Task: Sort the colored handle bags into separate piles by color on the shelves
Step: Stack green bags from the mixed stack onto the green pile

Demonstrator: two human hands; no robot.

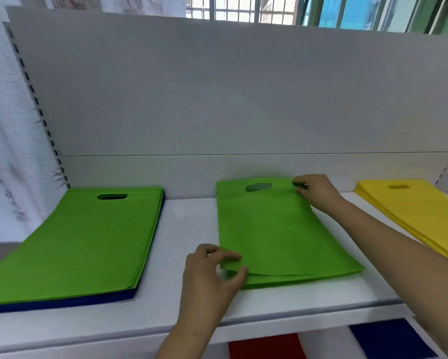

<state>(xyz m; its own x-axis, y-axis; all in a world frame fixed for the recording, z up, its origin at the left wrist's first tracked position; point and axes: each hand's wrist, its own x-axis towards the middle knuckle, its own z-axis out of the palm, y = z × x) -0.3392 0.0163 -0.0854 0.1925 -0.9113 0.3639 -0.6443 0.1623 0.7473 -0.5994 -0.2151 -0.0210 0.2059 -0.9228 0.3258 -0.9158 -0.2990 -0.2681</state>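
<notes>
On the white shelf [189, 224], far left: a stack of green bags [83, 237] lying flat on a layer of blue bags [62, 303], cut-out handle toward the back panel. Centre: a smaller green pile [282, 234]; the left hand [212, 275] pinches the near-left corner of its top bag between thumb and fingers, and the right hand [318, 191] pinches the far edge just right of the handle hole. Far right: a yellow pile [419, 213], well apart from both hands; below the shelf, a red bag [264, 347] and a blue bag [391, 338].

White shelf backboard [217, 86], barred window [243, 9]; perhaps curtain [5, 125]
</notes>
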